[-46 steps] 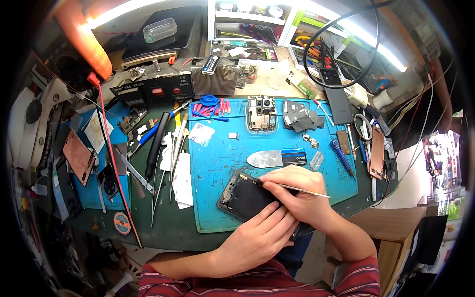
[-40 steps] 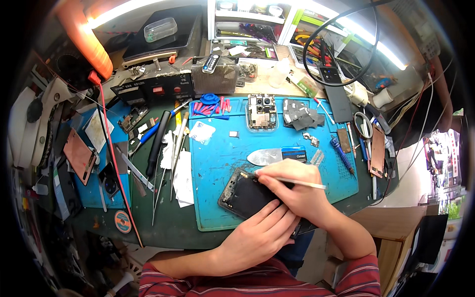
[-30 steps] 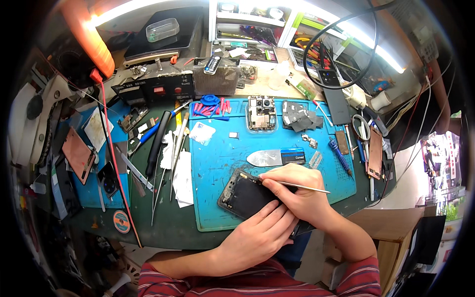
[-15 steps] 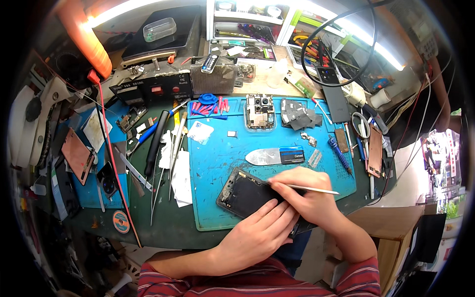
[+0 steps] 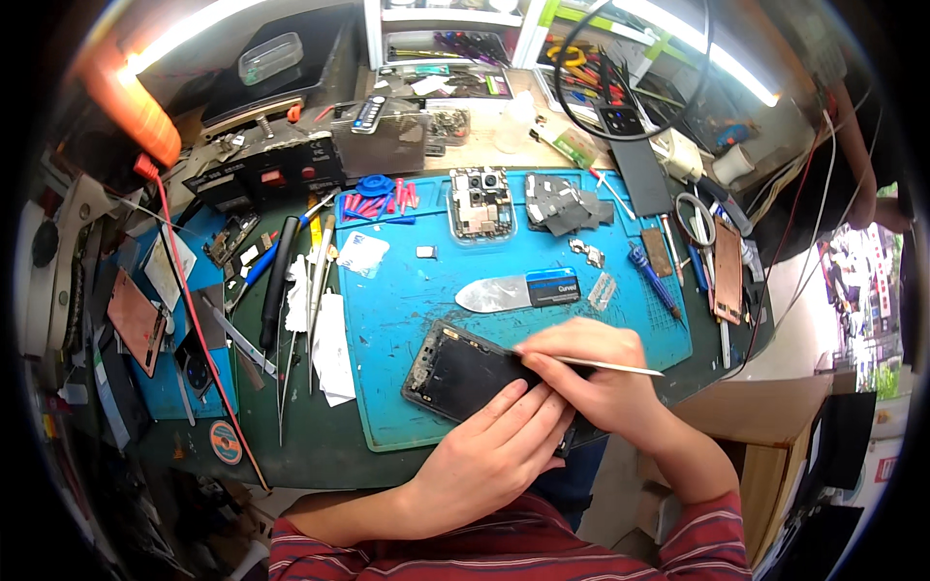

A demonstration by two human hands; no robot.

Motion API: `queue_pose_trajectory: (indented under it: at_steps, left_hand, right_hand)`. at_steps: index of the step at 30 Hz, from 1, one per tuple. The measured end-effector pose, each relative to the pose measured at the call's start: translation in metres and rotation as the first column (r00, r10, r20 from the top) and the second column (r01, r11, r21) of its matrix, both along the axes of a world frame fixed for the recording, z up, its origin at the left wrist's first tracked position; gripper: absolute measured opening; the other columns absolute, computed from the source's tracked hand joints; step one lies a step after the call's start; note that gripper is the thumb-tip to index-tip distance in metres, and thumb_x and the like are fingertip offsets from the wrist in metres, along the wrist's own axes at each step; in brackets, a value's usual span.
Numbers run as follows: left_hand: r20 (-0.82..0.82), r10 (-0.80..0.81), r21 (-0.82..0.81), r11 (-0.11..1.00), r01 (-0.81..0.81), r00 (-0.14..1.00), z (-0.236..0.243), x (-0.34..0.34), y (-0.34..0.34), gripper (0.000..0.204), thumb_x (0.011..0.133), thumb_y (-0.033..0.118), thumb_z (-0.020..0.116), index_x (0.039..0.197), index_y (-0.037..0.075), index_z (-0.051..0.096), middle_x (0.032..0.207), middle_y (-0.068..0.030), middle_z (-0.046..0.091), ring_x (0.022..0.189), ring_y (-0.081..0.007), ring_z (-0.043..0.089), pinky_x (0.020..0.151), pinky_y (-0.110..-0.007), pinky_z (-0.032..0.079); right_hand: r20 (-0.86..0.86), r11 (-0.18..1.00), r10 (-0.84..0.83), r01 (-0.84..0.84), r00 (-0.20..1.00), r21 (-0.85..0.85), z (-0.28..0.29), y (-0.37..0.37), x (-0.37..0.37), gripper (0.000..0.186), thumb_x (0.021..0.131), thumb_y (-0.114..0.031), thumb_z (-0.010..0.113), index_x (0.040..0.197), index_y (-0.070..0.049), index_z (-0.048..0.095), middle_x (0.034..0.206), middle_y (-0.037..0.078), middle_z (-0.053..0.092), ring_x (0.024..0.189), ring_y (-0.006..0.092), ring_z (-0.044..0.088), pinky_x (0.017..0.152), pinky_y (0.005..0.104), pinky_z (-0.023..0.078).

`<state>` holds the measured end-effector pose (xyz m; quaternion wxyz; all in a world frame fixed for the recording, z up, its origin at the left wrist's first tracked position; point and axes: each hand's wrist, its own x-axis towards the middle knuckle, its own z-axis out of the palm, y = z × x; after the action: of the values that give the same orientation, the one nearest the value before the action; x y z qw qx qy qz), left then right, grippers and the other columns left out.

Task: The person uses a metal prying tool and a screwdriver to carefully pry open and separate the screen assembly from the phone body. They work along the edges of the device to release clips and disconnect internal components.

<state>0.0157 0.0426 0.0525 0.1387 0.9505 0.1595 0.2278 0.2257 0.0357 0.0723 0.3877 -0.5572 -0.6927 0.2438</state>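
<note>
A dark, opened phone housing point(image 5: 455, 376) lies slanted at the front of the blue mat, with small metal parts along its upper left end. My left hand point(image 5: 494, 453) rests over its lower right part and grips it, fingers laid across the top. Pinched in my right hand point(image 5: 601, 378) is a thin, pale metal tool point(image 5: 620, 367), its back end pointing right. The fingertips meet the housing's far edge; the tool's tip is too small to make out. Beyond the housing lies a flat metal pry blade point(image 5: 494, 295) with a blue and black handle.
Farther back on the mat point(image 5: 426, 290) stand a clear tray of phone parts point(image 5: 481, 230) and dark grey sheets point(image 5: 567, 205). A blue pen-like tool point(image 5: 654, 281) lies at right. Left of the mat are tweezers, white paper point(image 5: 332, 349) and a red cable point(image 5: 208, 329).
The whole view has shifted, so the bench sits a little farther left. Both hands keep nearly the same pose on the housing and the tool.
</note>
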Motion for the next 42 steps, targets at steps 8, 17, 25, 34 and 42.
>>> queue_pose_trajectory:
  at_steps: [8, 17, 25, 34, 42]
  left_hand:
    - [-0.052, -0.010, -0.005, 1.000, 0.010, 0.999, 0.001, 0.000, 0.001, 0.063, 0.098, 0.039, 0.074, 0.146, 0.000, 0.067, 0.150, -0.0147, 0.063, 0.142, -0.0273, 0.060, 0.123, -0.044, 0.046]
    - [-0.059, -0.003, -0.032, 0.999, 0.001, 0.998, 0.005, 0.001, 0.002, 0.063, 0.090, 0.038, 0.082, 0.143, 0.005, 0.071, 0.149, -0.0115, 0.065, 0.141, -0.0265, 0.062, 0.120, -0.045, 0.050]
    - [-0.047, 0.006, -0.048, 0.999, -0.009, 0.999, 0.005, 0.002, 0.001, 0.062, 0.088, 0.037, 0.084, 0.141, 0.005, 0.072, 0.147, -0.0095, 0.066, 0.138, -0.0264, 0.064, 0.118, -0.045, 0.052]
    - [-0.045, 0.007, -0.056, 0.998, -0.010, 0.999, 0.007, 0.003, 0.001, 0.062, 0.088, 0.036, 0.083, 0.140, 0.005, 0.072, 0.145, -0.0106, 0.068, 0.135, -0.0271, 0.066, 0.115, -0.045, 0.054]
    - [-0.026, 0.008, -0.038, 0.999, -0.009, 1.000, 0.003, 0.002, 0.001, 0.061, 0.086, 0.036, 0.085, 0.137, 0.004, 0.075, 0.145, -0.0125, 0.067, 0.138, -0.0287, 0.064, 0.118, -0.047, 0.052]
  right_hand:
    - [0.014, 0.997, -0.019, 0.020, 1.000, -0.068, 0.007, -0.027, 0.025, 0.010, 0.094, -0.007, 0.081, 0.102, -0.002, 0.084, 0.099, 0.012, 0.083, 0.088, 0.0270, 0.078, 0.078, 0.0362, 0.061]
    - [0.011, 0.992, -0.078, 0.079, 0.997, -0.095, 0.007, -0.051, 0.039, 0.009, 0.094, -0.006, 0.081, 0.101, -0.002, 0.083, 0.098, 0.011, 0.083, 0.086, 0.0263, 0.078, 0.076, 0.0358, 0.061]
    - [0.007, 0.987, -0.094, 0.095, 0.996, -0.131, 0.014, -0.058, 0.045, 0.009, 0.094, -0.005, 0.081, 0.102, -0.002, 0.083, 0.098, 0.011, 0.083, 0.086, 0.0256, 0.077, 0.076, 0.0344, 0.060]
    - [-0.034, 0.987, -0.112, 0.107, 0.993, -0.116, 0.008, -0.070, 0.051, 0.009, 0.093, -0.003, 0.082, 0.102, -0.001, 0.083, 0.099, 0.010, 0.084, 0.087, 0.0242, 0.078, 0.077, 0.0345, 0.061]
    - [-0.029, 0.997, -0.024, 0.026, 0.999, 0.071, -0.006, -0.013, 0.009, 0.009, 0.093, -0.006, 0.081, 0.100, -0.001, 0.083, 0.096, 0.011, 0.082, 0.085, 0.0278, 0.076, 0.076, 0.0385, 0.060]
